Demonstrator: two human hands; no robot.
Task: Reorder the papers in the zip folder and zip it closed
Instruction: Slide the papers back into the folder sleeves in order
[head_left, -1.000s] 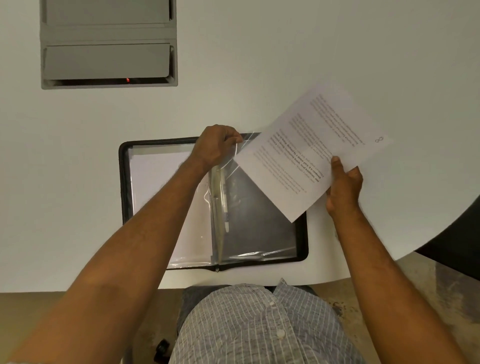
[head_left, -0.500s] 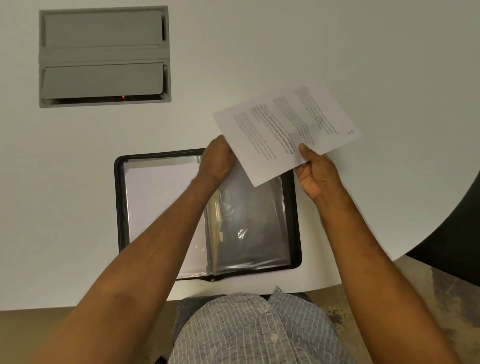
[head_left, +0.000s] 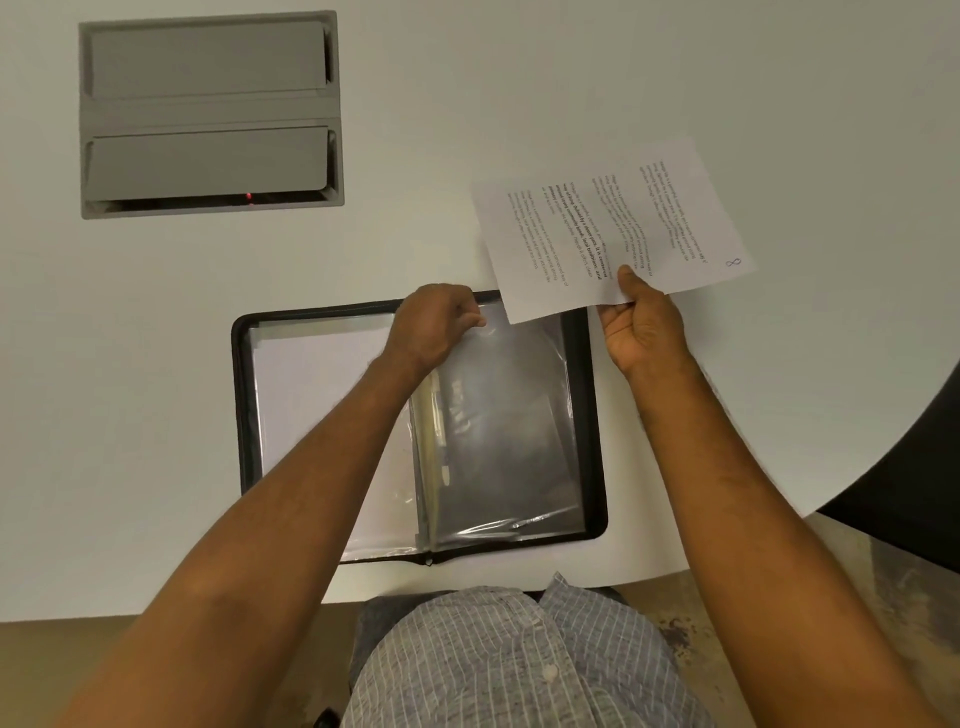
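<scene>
A black zip folder (head_left: 589, 415) lies open on the white table, in front of me. Its left half shows a white paper (head_left: 317, 395) under plastic. Its right half holds a clear plastic sleeve (head_left: 509, 415) over a dark backing. My left hand (head_left: 434, 325) pinches the top edge of that sleeve near the folder's spine. My right hand (head_left: 641, 325) holds a printed sheet (head_left: 608, 226) by its near edge, above the folder's top right corner. The sheet has text and a handwritten 8 at one corner.
A grey recessed panel (head_left: 208, 111) with two flaps and a small red light is set in the table at the far left. The table's curved edge (head_left: 810, 506) runs on the right, with a dark object beyond it. My striped shirt is below.
My right hand has swung the printed sheet from tilted over the folder's right half to farther back, past its top right corner. My left hand stays at the sleeve's top edge.
</scene>
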